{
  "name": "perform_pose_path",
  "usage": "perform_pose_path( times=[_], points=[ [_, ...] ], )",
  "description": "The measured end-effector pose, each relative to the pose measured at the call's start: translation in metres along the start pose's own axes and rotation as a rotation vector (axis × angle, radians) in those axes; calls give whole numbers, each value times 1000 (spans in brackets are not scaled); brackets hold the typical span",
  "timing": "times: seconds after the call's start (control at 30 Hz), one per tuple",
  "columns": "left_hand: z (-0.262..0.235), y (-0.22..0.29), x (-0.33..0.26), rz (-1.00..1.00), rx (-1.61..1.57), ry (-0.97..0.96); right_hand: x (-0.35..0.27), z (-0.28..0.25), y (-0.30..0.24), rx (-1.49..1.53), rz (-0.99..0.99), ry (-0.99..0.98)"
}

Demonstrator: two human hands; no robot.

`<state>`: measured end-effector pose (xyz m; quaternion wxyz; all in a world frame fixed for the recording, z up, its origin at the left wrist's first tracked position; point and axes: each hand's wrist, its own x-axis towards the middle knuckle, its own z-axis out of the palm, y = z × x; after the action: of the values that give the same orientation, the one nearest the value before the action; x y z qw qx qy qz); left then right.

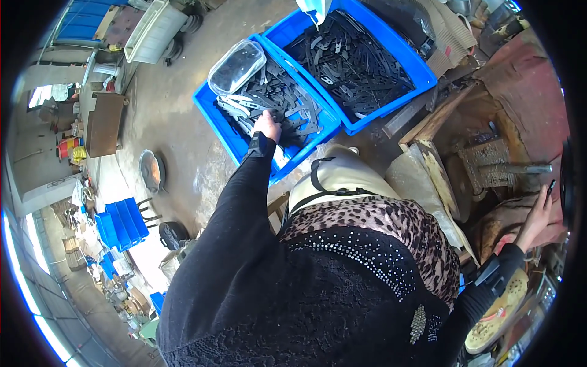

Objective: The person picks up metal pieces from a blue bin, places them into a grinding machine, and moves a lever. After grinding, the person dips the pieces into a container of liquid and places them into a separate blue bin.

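Observation:
My left hand (267, 126) reaches down into the nearer blue bin (214, 126), its fingers curled among flat dark metal pieces (299, 116). Whatever it grips is hidden by the hand itself. A clear plastic tub (238, 66) sits on the pieces at that bin's far left. Out at the far right, my right hand (538, 215) pinches a small dark flat piece (552, 185) between thumb and fingers. Close to that hand, a metal rod (516, 169) sticks out of a worn machine block (486, 164).
A second blue bin (411, 93), full of similar dark pieces, stands against the first. Wooden boards (437, 119) and reddish sheeting (520, 92) lie at the right. On the left floor are a round pan (151, 171) and blue stacked trays (122, 224). Cardboard (449, 43) leans far right.

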<state>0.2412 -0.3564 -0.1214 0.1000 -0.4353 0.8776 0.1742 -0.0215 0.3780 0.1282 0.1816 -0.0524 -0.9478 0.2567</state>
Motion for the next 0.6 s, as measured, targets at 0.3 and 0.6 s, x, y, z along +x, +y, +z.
perform_pose_path(
  times=[0.3,0.6],
  points=[
    [17,-50,43,128,-316,-248,-12,7,17,101,35,-54],
    [-44,68,2,126,-1420,-221,-27,14,14,247,36,-28]
  ],
)
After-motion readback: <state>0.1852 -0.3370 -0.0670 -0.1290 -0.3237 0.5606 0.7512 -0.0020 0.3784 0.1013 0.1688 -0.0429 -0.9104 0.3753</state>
